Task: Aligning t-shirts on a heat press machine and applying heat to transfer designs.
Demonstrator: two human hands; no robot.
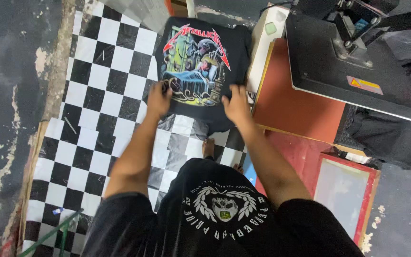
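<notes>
Your left hand and right hand each close on a lower corner of the black cotton T-shirt with a colourful printed picture, held up at top centre over the black-and-white checkered floor, beside the black heat press at upper right.

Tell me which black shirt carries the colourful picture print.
The black shirt held up by both hands, left and right; the worn shirt has only a white wreath emblem.

Printed T-shirt held above the checkered floor, left hand and right hand at its lower edge; heat press to the right, framed screen nearer, below it.
</notes>
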